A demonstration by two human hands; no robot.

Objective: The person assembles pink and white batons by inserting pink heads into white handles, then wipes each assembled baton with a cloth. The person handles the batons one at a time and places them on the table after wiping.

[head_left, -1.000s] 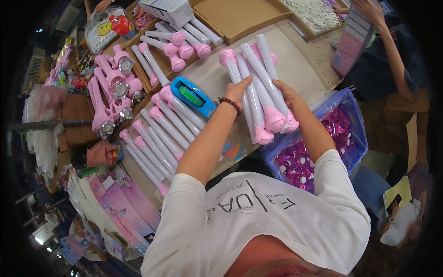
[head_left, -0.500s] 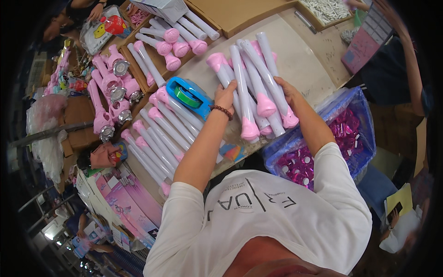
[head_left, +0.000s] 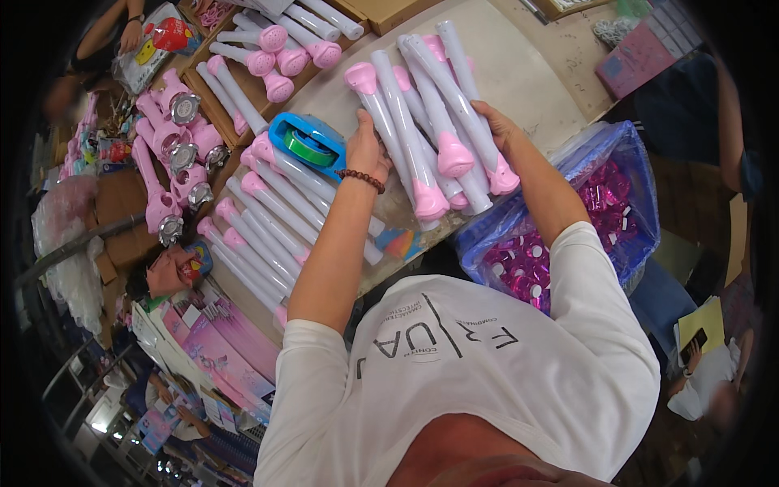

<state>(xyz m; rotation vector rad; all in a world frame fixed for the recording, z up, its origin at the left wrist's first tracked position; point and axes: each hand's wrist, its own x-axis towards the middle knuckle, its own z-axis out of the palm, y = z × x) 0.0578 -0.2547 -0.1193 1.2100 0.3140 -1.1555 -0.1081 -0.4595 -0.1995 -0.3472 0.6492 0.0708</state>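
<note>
A loose pile of glossy white tubes with pink flared ends (head_left: 438, 134) lies on the table in front of me, some ends pointing away and some toward me. At the pile's left side is my left hand (head_left: 367, 150), its fingers stretched out beside the nearest tube; whether it touches cannot be made out. My right hand (head_left: 497, 128) rests against the right side of the pile, its fingertips at the outer tube and its other fingers partly hidden. A blue tape dispenser (head_left: 329, 134) with a green roll stands just left of my left hand.
More tubes (head_left: 264, 215) lie in a row on the left, and others fill a cardboard box (head_left: 219, 101). Pink wand-like parts with silver discs (head_left: 174, 150) sit beyond. A blue lined bin (head_left: 645, 219) of magenta pieces stands at the right. Other people are nearby.
My left hand has drawn leftward off the tubes to the pile's side. The right hand stays at the pile's right. The whole view has shifted slightly.
</note>
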